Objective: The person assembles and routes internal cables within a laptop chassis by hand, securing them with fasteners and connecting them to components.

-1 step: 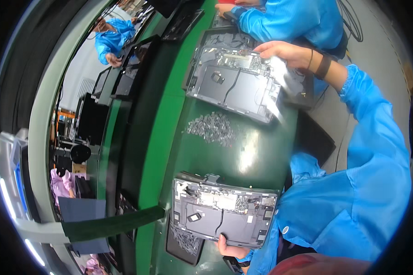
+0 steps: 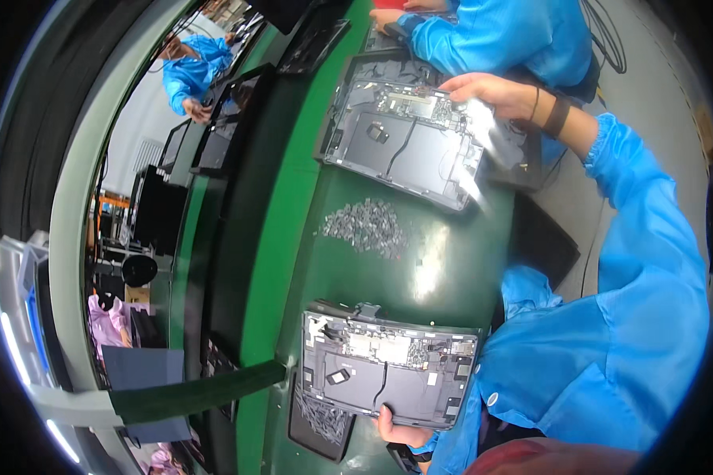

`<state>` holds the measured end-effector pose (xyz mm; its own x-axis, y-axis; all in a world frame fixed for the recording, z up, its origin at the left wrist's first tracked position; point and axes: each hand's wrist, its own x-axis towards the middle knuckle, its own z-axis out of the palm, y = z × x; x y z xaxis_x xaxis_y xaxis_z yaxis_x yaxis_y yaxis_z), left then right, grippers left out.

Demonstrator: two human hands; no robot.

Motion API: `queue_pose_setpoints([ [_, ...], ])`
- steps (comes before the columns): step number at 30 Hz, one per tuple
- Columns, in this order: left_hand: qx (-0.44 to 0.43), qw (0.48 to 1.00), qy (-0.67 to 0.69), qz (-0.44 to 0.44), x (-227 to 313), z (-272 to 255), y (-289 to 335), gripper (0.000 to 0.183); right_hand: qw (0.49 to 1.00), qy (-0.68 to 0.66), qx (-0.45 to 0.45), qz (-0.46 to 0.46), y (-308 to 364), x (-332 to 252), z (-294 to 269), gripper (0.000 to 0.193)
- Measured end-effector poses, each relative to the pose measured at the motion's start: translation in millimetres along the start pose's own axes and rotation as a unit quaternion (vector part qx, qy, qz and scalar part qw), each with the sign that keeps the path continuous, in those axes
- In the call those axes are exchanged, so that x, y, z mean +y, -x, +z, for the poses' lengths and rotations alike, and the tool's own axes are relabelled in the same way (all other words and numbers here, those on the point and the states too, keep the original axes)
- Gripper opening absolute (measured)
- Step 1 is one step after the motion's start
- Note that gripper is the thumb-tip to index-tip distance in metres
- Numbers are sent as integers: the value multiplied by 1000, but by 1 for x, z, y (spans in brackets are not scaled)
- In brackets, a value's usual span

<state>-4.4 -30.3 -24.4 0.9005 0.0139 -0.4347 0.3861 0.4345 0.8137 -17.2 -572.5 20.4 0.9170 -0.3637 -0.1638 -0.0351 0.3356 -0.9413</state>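
Left hand (image 2: 404,433): fingers hidden beneath lower laptop base (image 2: 412,388). Right hand (image 2: 495,93): contact with upper laptop base (image 2: 432,150) unclear; part of that base lost in glare. Black tray (image 2: 297,431): partly covered by lower laptop base. Heaped grey pieces (image 2: 362,226): individually too small to identify. Blue-clad co-worker (image 2: 507,39): cut off by top edge.

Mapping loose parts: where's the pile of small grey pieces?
Head view, centre: the pile lies on the green work surface, in the picture just below the upper open casing and above the lower open casing.
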Motion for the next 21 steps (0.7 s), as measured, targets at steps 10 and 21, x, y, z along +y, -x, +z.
queue_pose_setpoints([
  [10,90,996,7,-25,10,8,1,60,934,332,131,-33,25,-4,24,35],
  [21,35,997,-66,30,21,24,7,64,590,726,153,-320,-20,-17,55,31],
])
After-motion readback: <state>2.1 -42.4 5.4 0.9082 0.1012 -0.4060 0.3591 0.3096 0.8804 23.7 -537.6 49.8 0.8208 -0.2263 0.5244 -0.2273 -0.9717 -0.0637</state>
